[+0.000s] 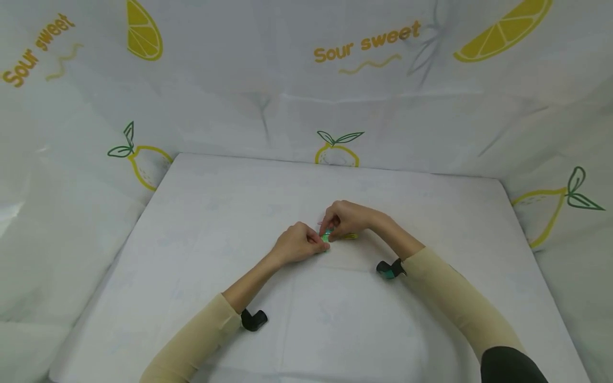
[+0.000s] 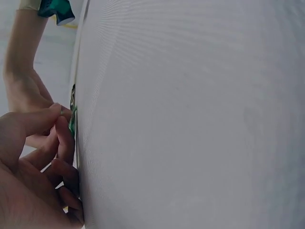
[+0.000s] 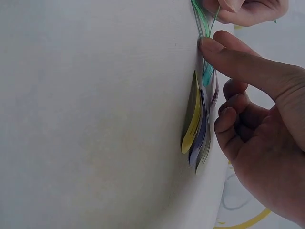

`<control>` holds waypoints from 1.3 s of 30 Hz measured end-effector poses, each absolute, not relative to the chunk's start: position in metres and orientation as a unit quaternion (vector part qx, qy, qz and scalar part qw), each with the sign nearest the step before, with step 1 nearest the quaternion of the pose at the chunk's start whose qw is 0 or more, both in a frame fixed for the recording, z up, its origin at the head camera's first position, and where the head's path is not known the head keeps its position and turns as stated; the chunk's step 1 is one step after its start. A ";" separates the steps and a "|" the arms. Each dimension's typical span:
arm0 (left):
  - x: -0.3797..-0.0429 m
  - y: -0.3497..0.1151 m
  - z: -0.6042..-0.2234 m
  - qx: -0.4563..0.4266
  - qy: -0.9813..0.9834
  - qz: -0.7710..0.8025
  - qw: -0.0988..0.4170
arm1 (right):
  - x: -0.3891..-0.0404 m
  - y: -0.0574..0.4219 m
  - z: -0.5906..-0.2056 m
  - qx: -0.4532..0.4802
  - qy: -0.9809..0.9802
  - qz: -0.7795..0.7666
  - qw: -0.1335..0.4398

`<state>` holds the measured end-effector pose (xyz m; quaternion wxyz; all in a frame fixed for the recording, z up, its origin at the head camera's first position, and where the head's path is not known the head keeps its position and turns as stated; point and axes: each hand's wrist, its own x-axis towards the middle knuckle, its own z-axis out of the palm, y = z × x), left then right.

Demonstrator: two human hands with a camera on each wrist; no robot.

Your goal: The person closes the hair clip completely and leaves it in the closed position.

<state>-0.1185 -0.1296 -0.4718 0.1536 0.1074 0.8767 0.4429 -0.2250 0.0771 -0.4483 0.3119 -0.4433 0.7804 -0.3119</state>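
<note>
At the middle of the table, both hands meet over a green bundle of thin strips or strands (image 3: 208, 75). My left hand (image 1: 298, 243) pinches a thin green strand between thumb and forefinger; in the left wrist view its other fingers curl beneath, near the table. My right hand (image 1: 349, 219) holds the bundle's middle between thumb and forefinger, its remaining fingers loosely bent. Just under the right palm lie more looped bundles: a yellow one (image 3: 191, 131), a blue-purple one (image 3: 198, 143) and a greyish one (image 3: 206, 155). The fingers hide part of the green bundle.
A white cloth covers the table (image 1: 230, 202), whose far edge meets a white backdrop (image 1: 215, 106) printed with lemons. Dark wrist cameras stick out from the left sleeve (image 1: 196, 335) and the right sleeve (image 1: 460, 298), low over the cloth.
</note>
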 end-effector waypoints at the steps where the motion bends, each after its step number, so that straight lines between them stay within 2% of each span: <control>1: -0.119 -0.130 -0.472 0.107 0.876 0.444 0.154 | -0.226 0.077 -0.449 -0.442 0.781 -0.309 0.315; 9: -0.119 -0.132 -0.470 0.111 0.870 0.454 0.161 | -0.230 0.074 -0.447 -0.426 0.791 -0.284 0.335; 22: -0.121 -0.134 -0.470 0.101 0.868 0.457 0.163 | -0.228 0.078 -0.449 -0.423 0.795 -0.289 0.324; 39: -0.125 -0.147 -0.462 0.084 0.846 0.501 0.163 | -0.226 0.087 -0.442 -0.444 0.797 -0.309 0.269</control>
